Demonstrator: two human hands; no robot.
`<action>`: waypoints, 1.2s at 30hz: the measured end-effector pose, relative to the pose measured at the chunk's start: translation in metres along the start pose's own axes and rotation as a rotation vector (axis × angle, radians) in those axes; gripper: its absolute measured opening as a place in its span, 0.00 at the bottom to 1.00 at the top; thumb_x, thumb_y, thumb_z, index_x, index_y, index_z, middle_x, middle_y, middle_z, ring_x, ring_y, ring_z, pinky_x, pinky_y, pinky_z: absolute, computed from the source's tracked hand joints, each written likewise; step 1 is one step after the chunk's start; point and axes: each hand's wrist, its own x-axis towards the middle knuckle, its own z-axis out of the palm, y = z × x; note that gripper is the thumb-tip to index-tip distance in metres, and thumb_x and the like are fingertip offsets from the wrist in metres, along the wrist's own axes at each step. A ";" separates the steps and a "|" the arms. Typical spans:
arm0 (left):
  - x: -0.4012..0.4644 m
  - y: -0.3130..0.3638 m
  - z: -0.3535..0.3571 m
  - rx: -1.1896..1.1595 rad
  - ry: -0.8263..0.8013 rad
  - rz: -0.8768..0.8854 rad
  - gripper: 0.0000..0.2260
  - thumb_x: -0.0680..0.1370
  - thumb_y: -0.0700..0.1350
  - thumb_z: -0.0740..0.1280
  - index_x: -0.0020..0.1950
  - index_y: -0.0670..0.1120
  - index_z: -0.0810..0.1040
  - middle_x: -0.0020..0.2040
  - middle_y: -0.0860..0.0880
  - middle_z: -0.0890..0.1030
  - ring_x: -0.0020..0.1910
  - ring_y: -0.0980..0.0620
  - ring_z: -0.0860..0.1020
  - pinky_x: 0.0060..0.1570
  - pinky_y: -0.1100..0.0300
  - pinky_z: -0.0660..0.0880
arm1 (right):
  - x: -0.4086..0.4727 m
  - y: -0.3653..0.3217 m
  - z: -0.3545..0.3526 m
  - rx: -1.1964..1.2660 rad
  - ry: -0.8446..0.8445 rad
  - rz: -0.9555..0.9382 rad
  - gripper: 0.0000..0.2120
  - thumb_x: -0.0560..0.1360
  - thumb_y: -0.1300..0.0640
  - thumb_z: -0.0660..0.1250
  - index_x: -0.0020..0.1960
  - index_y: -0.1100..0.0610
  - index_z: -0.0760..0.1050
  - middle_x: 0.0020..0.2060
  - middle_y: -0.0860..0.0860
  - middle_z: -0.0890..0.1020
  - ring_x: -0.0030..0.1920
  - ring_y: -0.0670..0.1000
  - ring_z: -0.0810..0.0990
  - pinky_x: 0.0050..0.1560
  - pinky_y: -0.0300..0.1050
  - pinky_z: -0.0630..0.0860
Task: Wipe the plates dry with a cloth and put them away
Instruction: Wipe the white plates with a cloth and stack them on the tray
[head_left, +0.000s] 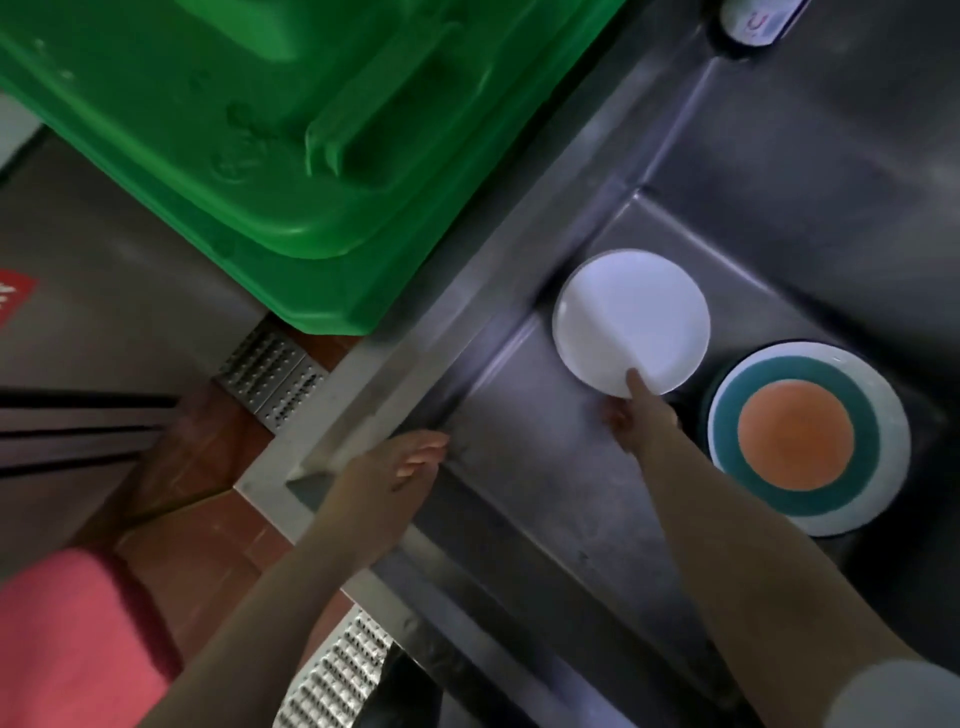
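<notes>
A small white plate (631, 319) is held over the steel sink (519, 467). My right hand (636, 410) pinches its near edge, thumb on top. To its right lies a stack of plates (808, 439): an orange one on top, a teal one under it and a pale one at the bottom. My left hand (387, 467) rests on the sink's left rim with its fingers straight and holds nothing. No cloth shows in my hands.
A large green plastic bin (291, 135) stands close against the sink's left side. A pink cloth (78, 639) lies at the lower left. Perforated metal grates (270, 371) sit in the red tiled floor. A white object (753, 21) sits at the top right.
</notes>
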 end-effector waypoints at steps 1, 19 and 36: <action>0.000 -0.002 0.000 -0.009 -0.006 -0.007 0.13 0.79 0.37 0.64 0.55 0.55 0.76 0.49 0.59 0.81 0.47 0.71 0.77 0.48 0.80 0.68 | 0.002 0.000 0.003 0.039 -0.001 0.003 0.17 0.74 0.53 0.72 0.56 0.63 0.73 0.39 0.58 0.80 0.29 0.52 0.76 0.20 0.37 0.72; 0.014 -0.002 0.003 0.107 -0.079 -0.013 0.12 0.80 0.41 0.63 0.61 0.52 0.75 0.52 0.57 0.80 0.48 0.69 0.76 0.46 0.82 0.64 | 0.003 0.007 -0.014 0.048 0.027 -0.045 0.15 0.74 0.62 0.70 0.60 0.61 0.74 0.54 0.58 0.81 0.43 0.59 0.84 0.28 0.45 0.80; 0.011 0.015 -0.004 0.049 -0.216 0.017 0.10 0.80 0.43 0.63 0.57 0.58 0.74 0.60 0.52 0.80 0.56 0.54 0.79 0.62 0.54 0.72 | -0.081 0.040 -0.092 0.006 -0.139 -0.393 0.07 0.77 0.62 0.66 0.52 0.53 0.78 0.50 0.54 0.83 0.46 0.53 0.85 0.42 0.46 0.81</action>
